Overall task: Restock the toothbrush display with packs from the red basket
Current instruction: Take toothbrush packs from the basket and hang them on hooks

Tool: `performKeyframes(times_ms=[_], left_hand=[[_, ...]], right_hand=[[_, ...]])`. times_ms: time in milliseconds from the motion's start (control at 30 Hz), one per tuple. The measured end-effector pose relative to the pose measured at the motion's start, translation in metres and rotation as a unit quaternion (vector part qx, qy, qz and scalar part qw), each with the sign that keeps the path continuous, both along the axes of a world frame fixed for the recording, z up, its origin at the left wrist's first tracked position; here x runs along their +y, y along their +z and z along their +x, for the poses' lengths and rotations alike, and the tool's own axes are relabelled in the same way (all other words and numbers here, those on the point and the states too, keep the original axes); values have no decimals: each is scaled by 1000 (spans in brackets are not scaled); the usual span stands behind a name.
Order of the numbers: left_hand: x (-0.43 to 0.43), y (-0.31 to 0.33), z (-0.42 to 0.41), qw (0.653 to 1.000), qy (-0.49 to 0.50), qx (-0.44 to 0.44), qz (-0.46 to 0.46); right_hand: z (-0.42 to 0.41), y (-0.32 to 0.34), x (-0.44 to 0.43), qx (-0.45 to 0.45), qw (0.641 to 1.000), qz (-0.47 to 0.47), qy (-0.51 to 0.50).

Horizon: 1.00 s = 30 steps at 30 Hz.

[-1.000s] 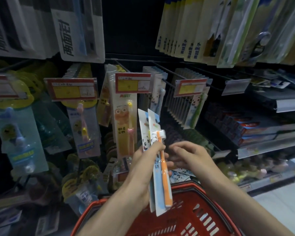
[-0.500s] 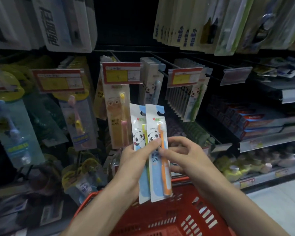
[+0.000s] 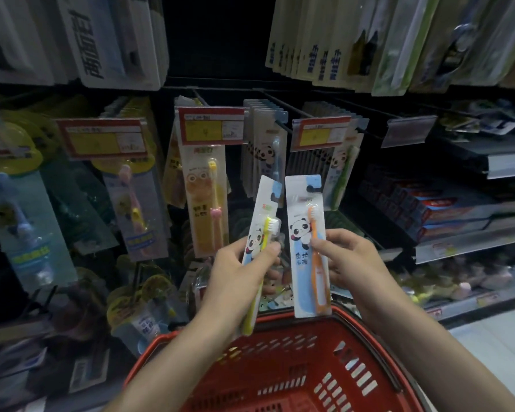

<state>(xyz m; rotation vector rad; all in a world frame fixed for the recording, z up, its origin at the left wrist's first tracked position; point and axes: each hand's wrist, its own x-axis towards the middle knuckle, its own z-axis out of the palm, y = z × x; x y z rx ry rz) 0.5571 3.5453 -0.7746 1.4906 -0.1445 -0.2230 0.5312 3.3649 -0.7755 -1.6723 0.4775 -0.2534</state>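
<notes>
"Two packs up, one to a hand. Which is which?"

"The left hand (image 3: 235, 272) has its thumb and curled fingers round the lower half of the yellow brush pack (image 3: 260, 224), which leans to the right. The right hand (image 3: 351, 260) pinches the orange brush pack (image 3: 306, 233) near its middle, thumb on the front, and holds it upright. The cards stand side by side, apart as far as I can see."

"Why grip them so low?"

"I'd say to leave the tops free. Each card has its hanging notch at the top, and that has to slide onto a peg."

"Where do they go?"

"Both show the same panda as the rows hanging just behind them: the blue brush row (image 3: 266, 147) and the green brush row (image 3: 341, 171), each on its own peg. Neither colour matches, so which peg suits is a guess."

"And the basket?"

"The red basket (image 3: 295, 346) sits below the forearms, close to the body, probably so a hand can dip back in. I can't make out what's left inside."

"Anything to watch?"

"A price tag (image 3: 320, 133) hangs at the tip of the green row's peg. I expect a notch would have to get past it."
</notes>
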Motion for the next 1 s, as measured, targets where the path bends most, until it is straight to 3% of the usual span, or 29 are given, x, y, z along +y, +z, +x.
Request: performKeyframes(times_ms=[433, 767, 1000], left_hand=[[5, 13, -1, 998, 14, -35, -51], [19, 23, 0, 997, 26, -46, -64], [20, 24, 4, 996, 28, -36, -79]], right_hand=[[39, 7, 5, -62, 987, -148, 12], [99, 42, 23, -54, 997, -50, 2], [130, 49, 34, -60, 997, -42, -14]])
